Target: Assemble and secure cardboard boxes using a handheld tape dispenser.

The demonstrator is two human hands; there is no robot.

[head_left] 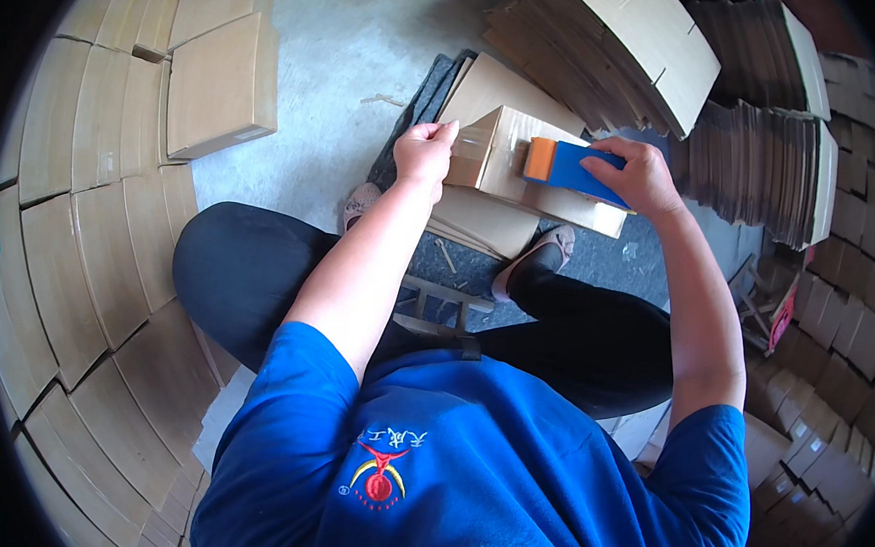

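A small brown cardboard box point(495, 155) rests in front of my knees on flattened cardboard. My left hand point(424, 152) pinches the box's left end, where clear tape shines on its edge. My right hand point(640, 176) grips a blue tape dispenser point(573, 170) with an orange roller end, pressed onto the box's top right side. I sit low, with my legs in dark trousers spread to either side of the box.
Rows of closed brown boxes point(86, 255) curve along my left, with one box point(221, 86) set apart on the concrete floor point(345, 69). Stacks of flat cardboard blanks point(644, 40) lean at the upper right. More small boxes point(844, 369) are piled on the right.
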